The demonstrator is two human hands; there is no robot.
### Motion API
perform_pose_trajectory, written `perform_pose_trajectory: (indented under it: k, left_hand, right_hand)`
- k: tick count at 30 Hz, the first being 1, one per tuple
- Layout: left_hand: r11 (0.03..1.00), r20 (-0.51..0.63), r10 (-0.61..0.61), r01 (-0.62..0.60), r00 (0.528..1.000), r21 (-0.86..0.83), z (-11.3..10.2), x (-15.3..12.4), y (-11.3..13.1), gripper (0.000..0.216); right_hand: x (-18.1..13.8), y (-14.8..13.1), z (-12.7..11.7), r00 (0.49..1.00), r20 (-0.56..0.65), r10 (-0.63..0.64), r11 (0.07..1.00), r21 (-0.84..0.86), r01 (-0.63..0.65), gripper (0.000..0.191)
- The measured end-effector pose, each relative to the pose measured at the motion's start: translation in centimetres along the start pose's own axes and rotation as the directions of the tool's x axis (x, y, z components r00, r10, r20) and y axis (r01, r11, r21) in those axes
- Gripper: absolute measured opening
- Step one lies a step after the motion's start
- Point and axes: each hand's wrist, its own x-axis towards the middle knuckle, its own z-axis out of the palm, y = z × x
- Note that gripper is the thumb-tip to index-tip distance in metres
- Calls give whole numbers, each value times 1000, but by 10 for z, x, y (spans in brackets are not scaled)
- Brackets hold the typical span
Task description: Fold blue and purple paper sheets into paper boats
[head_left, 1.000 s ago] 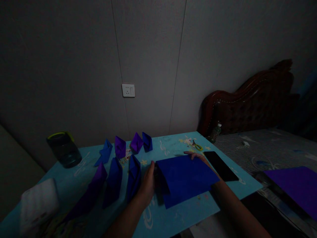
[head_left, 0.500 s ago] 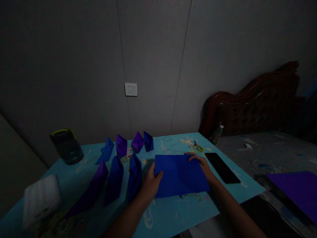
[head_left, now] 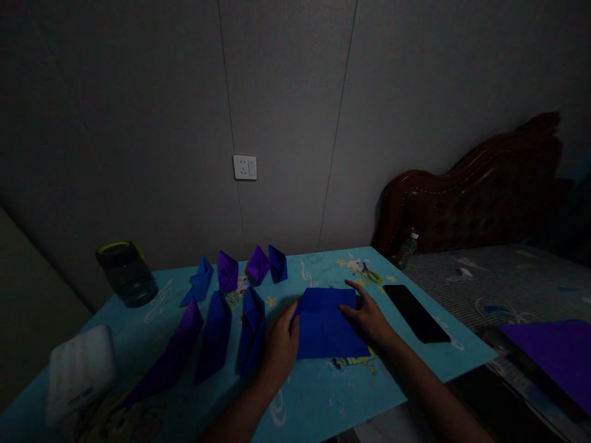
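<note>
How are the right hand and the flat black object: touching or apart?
Apart: head view shows blue tabletop between the right hand and flat black object.

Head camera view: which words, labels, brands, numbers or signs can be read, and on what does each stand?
No text can be read.
Blue sheet: no writing visible.
Small bottle: any label is too small to read.
White pack: dark marks, too blurred.
Blue table: white curls, nothing readable.

Room nearside of sheet (head_left: 325, 329), boats (head_left: 252, 338) leftward.

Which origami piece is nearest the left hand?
The pointed dark blue paper origami piece, rightmost of the front three, beside the left hand; others farther left or back.
</note>
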Motion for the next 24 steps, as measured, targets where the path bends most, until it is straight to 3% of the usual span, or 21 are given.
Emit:
perform_pose_trajectory:
  k: [5,11,16,18,21,24]
  left_hand:
    - [989,52,109,-114,993,94,-2,0,0,45]
    - [966,161,86,-122,983,227,1,-2,-7,63]
    - [847,338,39,-211,940,488,2,-6,-5,57]
    - [781,395,54,-285,917,555,1,-7,-3,52]
    - [704,467,77,-380,881,600,0,-8,-4,49]
    - [666,524,102,-449,845,595,1,-10,-7,52]
  right_hand:
    - [4,10,0,996,-40,-77,984,-162,69,64]
    - [4,16,3,979,-73,-189,889,-436,139,54]
    - [4,16,7,941,124,-315,711,-625,321,19]
    - [4,15,7,908,251,-334,666,-619,416,20]
    - [2,13,8,817,450,-361,542,-612,576,34]
    - [-3,8,11,776,535,-334,435,-643,630,36]
